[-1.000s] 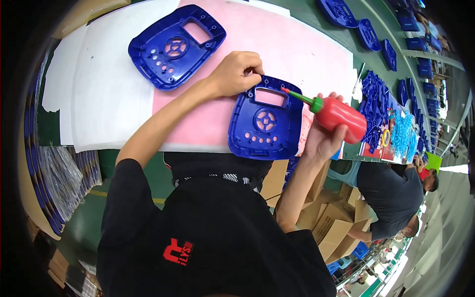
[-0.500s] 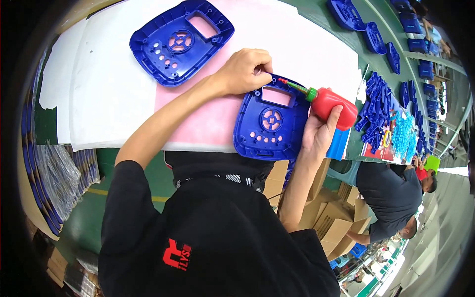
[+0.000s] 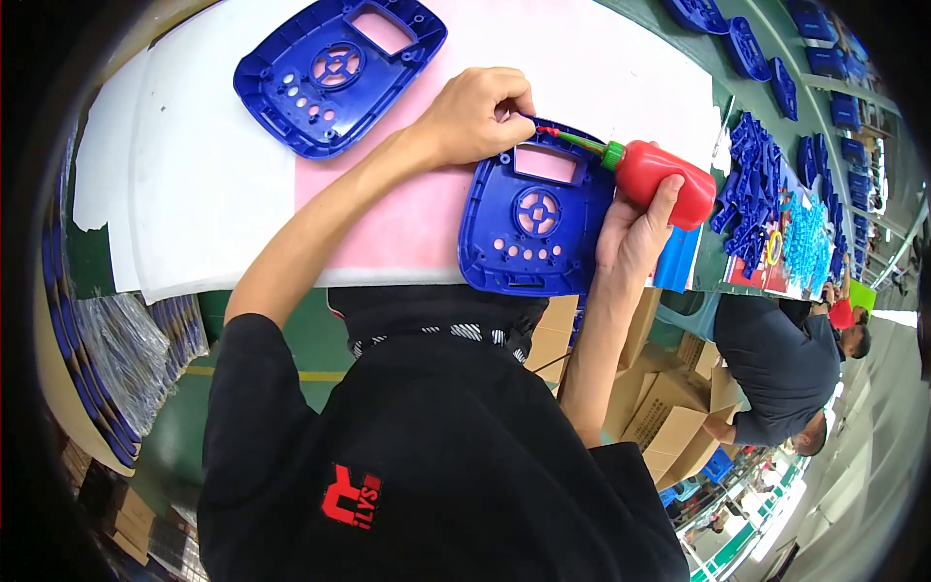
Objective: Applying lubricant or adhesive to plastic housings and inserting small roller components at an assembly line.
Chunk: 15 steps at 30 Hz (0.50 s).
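at the far left edge a row of dark blue plastic parts [image 3: 68,320] stands stacked along the bench rim, with clear plastic bags [image 3: 136,359] just inside them. next comes the white foam sheet [image 3: 184,184] with a pink foam mat [image 3: 427,223] laid on it. on its upper part lies a second blue plastic panel with round holes and a rectangular window [image 3: 339,68], flat and untouched, well apart from the hands.

the left hand [image 3: 475,112] is curled narrow, fingertips pinched together at the top edge of the blue moulded plastic faceplate [image 3: 533,228], touching it near its upper left corner. that faceplate lies flat on the pink mat at the near edge of the sheet, just in front of the person's chest; it has a rectangular window showing pink through, a round cross-shaped opening below it, and a row of small holes.

the right hand [image 3: 635,238] is wrapped around the red squeeze bottle with a green nozzle [image 3: 664,179], held tilted so the thin tip points left to the faceplate's top edge, right beside the left fingertips.

further right, the green table [image 3: 747,97] carries heaps of small blue parts [image 3: 752,189] and light blue pieces [image 3: 805,242]. below it are brown cardboard boxes [image 3: 669,417], and another person in a dark shirt [image 3: 776,364] bends over.
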### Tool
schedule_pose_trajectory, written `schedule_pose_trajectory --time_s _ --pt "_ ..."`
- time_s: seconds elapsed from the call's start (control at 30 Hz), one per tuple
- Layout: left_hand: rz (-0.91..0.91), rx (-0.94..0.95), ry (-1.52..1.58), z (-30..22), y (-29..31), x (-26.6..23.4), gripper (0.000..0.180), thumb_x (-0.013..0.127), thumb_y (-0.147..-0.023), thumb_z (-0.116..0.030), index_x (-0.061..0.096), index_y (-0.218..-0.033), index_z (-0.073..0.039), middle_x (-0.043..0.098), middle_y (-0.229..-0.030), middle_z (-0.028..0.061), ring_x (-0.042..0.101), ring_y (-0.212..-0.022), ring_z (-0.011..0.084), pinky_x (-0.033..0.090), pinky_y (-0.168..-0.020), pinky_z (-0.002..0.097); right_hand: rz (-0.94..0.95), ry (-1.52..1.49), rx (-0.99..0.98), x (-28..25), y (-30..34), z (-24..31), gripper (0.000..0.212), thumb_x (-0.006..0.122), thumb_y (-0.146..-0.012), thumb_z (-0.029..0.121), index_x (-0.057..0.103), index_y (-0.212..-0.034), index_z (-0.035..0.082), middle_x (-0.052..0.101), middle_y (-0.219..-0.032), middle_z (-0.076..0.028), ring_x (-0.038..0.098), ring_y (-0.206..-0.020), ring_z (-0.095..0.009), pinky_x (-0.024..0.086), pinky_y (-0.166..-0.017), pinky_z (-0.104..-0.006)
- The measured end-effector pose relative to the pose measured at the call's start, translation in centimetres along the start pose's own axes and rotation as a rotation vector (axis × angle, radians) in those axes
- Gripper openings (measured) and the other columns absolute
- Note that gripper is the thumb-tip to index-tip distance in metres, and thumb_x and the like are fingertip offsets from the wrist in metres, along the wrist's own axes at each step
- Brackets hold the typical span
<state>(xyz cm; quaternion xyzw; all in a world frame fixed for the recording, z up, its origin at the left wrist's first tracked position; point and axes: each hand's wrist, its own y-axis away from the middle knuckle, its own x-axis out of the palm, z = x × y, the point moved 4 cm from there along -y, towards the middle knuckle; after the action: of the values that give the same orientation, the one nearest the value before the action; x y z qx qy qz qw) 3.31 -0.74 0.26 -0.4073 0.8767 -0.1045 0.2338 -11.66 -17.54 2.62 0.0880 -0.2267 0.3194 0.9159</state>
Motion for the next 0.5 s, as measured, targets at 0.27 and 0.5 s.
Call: schedule_pose_trajectory --time_s 0.27,0.5 --pt "0.016 0.001 -0.004 -0.1 0.0 0.1 0.009 0.061 -0.072 -0.005 0.061 -0.077 0.003 0.056 -0.071 0.0063 0.050 -0.058 0.0110 0.039 -0.051 0.0266 0.021 0.079 -0.036 0.7 0.4 0.3 0.053 0.066 -0.091 0.030 0.043 -0.128 0.000 0.057 -0.124 -0.018 0.058 -0.112 -0.027 0.048 -0.098 -0.0400" --pt "0.034 -0.035 0.029 -0.1 0.0 -0.1 0.008 0.060 -0.072 -0.004 0.061 -0.077 0.002 0.056 -0.070 0.0062 0.051 -0.057 0.0110 0.039 -0.051 0.0260 -0.114 0.145 -0.156 -0.1 1.1 1.0 0.042 0.068 -0.091 0.023 0.050 -0.120 -0.001 0.062 -0.109 -0.014 0.062 -0.100 -0.024 0.055 -0.084 -0.0399"
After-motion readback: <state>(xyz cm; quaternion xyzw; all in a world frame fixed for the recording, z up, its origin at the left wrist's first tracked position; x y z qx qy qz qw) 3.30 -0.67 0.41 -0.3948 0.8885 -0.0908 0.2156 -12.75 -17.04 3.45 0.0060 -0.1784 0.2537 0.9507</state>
